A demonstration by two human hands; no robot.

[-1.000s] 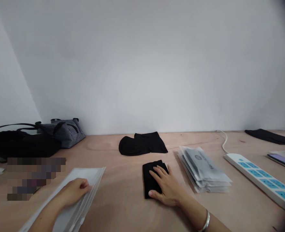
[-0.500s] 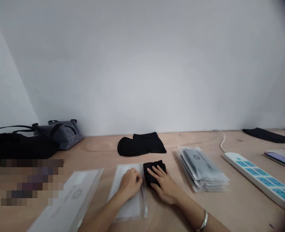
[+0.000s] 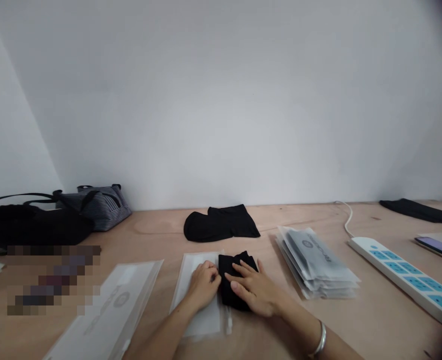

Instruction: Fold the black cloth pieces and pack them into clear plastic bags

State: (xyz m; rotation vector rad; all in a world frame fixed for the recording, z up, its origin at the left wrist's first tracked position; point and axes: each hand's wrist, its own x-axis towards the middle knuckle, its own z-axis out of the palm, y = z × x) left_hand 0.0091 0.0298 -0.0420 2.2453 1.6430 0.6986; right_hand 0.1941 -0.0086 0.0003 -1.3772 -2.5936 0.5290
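My left hand [image 3: 203,287] rests on a frosted plastic zip bag [image 3: 202,325], its fingers curled closed at the bag's right edge. Just what the fingertips pinch is partly hidden. A folded black cloth [image 3: 226,285] lies against that edge and overlaps it. On top of the cloth my right hand [image 3: 256,290] lies with fingers spread, holding nothing. The bag's white slider shows at its lower right corner. Beyond both hands a black cloth piece [image 3: 221,223] with a rounded end lies flat.
A pile of filled frosted bags [image 3: 316,262] lies to the right, beside a white power strip [image 3: 404,280]. Further right are a phone [image 3: 440,248] and another black cloth [image 3: 419,210]. On the left are a frosted bag stack [image 3: 108,305], a striped bag [image 3: 106,207] and a black bag [image 3: 33,225].
The folded black cloth has shifted slightly left and toward me, now overlapping the zip bag's edge. My right hand moved with it; my left hand stays on the bag.
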